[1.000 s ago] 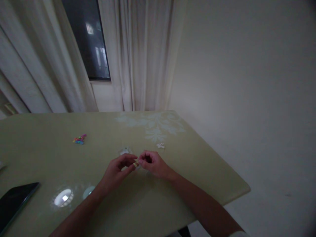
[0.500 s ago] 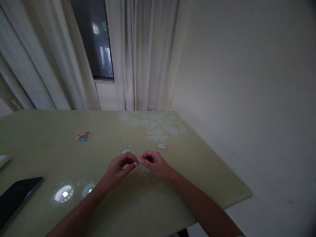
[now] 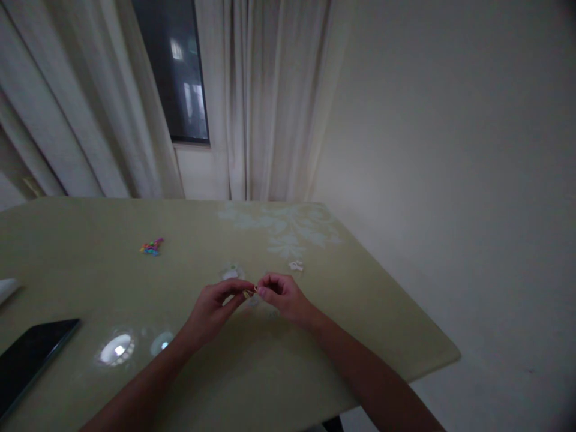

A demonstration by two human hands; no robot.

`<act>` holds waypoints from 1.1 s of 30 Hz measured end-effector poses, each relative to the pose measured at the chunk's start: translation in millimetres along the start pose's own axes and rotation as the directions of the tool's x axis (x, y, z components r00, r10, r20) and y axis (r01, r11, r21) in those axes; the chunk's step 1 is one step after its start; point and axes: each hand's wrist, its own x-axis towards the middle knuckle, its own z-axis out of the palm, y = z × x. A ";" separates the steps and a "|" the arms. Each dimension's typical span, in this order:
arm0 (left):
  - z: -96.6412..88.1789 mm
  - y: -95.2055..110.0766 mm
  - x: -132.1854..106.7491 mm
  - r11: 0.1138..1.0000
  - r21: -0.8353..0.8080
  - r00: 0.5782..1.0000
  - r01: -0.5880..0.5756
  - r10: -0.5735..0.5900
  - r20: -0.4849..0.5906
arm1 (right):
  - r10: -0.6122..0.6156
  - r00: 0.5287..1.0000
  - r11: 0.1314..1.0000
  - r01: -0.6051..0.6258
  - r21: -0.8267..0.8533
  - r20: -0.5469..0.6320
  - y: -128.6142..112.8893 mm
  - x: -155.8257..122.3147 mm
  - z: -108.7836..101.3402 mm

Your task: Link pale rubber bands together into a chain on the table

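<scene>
My left hand [image 3: 215, 308] and my right hand [image 3: 282, 296] meet fingertip to fingertip just above the pale green table [image 3: 135, 288]. Both pinch a tiny yellowish piece [image 3: 249, 292] between thumb and forefinger; it is too small to name. A small clear and white bit [image 3: 230, 273] lies on the table just behind my left hand. Another small white piece [image 3: 296, 265] lies behind my right hand.
A heap of small coloured pieces [image 3: 152, 246] lies at the far left of the table. A dark phone [image 3: 31, 360] rests near the left front edge, a white object [image 3: 6, 288] beyond it. Curtains [image 3: 270, 96] and a dark window [image 3: 175, 66] stand behind; the table's right edge [image 3: 405, 306] drops off.
Both hands stayed pinched together on the tiny piece and shifted slightly farther from me; the view tipped a little.
</scene>
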 end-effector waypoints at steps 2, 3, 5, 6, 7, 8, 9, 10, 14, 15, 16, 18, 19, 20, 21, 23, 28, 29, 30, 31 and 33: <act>-0.3 0.4 0.7 0.999 0.016 1.000 -0.028 0.028 0.001 | -0.013 1.000 1.000 0.013 -0.003 -0.014 1.9 1.1 -0.2; -0.4 0.4 1.0 0.999 0.024 0.999 -0.039 0.040 0.000 | -0.022 1.000 1.000 0.022 -0.006 -0.022 2.7 1.7 -0.3; -0.3 0.2 1.1 0.998 0.040 0.999 -0.050 0.051 -0.005 | -0.035 0.999 0.999 0.035 -0.011 -0.037 3.9 2.6 -0.1; -0.1 -0.1 1.0 0.998 0.045 0.999 -0.053 0.053 -0.007 | -0.040 0.998 0.999 0.040 -0.013 -0.043 4.2 2.8 0.4; 0.3 -0.4 0.7 0.997 0.048 0.998 -0.055 0.056 -0.010 | -0.044 0.998 0.999 0.043 -0.013 -0.047 4.2 2.8 1.1; 0.7 -0.7 0.5 0.997 0.049 0.998 -0.058 0.059 -0.014 | -0.046 0.998 0.999 0.045 -0.013 -0.047 4.0 2.6 2.2; 1.2 -0.9 0.2 0.997 0.047 0.998 -0.065 0.066 -0.017 | -0.046 0.998 0.999 0.045 -0.012 -0.044 3.7 2.1 3.7; 1.7 -0.9 0.0 0.996 0.044 0.997 -0.075 0.076 -0.022 | -0.043 0.998 0.999 0.043 -0.009 -0.040 3.4 1.5 5.3; 3.2 0.3 0.0 0.995 0.016 0.995 -0.094 0.094 -0.044 | -0.020 0.999 1.000 0.020 -0.001 -0.024 3.2 -0.1 9.6; 3.2 0.7 0.1 0.997 0.008 0.996 -0.081 0.081 -0.048 | -0.021 0.999 1.000 0.021 -0.011 -0.029 3.6 0.3 9.2; 3.0 1.0 0.2 0.998 0.000 0.997 -0.061 0.061 -0.051 | -0.027 0.999 0.999 0.026 -0.031 -0.040 4.3 1.3 8.0; 2.3 1.2 0.3 1.000 -0.025 0.998 -0.018 0.016 -0.060 | -0.061 0.995 0.990 0.050 -0.132 -0.084 6.8 4.5 3.5; 1.8 1.1 0.3 0.999 -0.042 0.998 0.003 -0.006 -0.066 | -0.092 0.990 0.972 0.066 -0.223 -0.106 8.6 6.5 0.6; 1.3 0.9 0.4 0.998 -0.059 0.997 0.020 -0.025 -0.076 | -0.125 0.985 0.939 0.080 -0.334 -0.115 10.8 8.7 -2.2; 0.6 0.6 0.6 0.997 -0.074 0.995 0.032 -0.039 -0.088 | -0.153 0.982 0.889 0.089 -0.449 -0.110 13.2 10.8 -4.8; -0.8 0.4 1.1 0.996 -0.081 0.992 0.043 -0.052 -0.113 | -0.167 0.984 0.768 0.087 -0.635 -0.067 18.2 14.4 -8.3; -3.0 0.4 2.7 0.997 -0.056 0.988 0.053 -0.061 -0.144 | -0.074 0.996 0.564 0.085 -0.822 0.052 23.6 19.5 -7.2; -2.9 0.1 2.8 0.997 -0.060 0.987 0.056 -0.064 -0.147 | -0.058 0.996 0.530 0.092 -0.843 0.072 23.2 20.2 -6.3; -2.7 -0.4 2.8 0.996 -0.065 0.987 0.057 -0.066 -0.149 | -0.043 0.995 0.496 0.099 -0.863 0.089 22.5 21.0 -5.3; -2.4 -1.1 2.7 0.996 -0.070 0.987 0.059 -0.069 -0.148 | -0.034 0.994 0.459 0.108 -0.882 0.104 21.9 21.8 -4.4; -1.7 -2.4 2.4 0.994 -0.083 0.987 0.064 -0.075 -0.141 | -0.035 0.990 0.372 0.140 -0.917 0.137 21.5 22.9 -2.5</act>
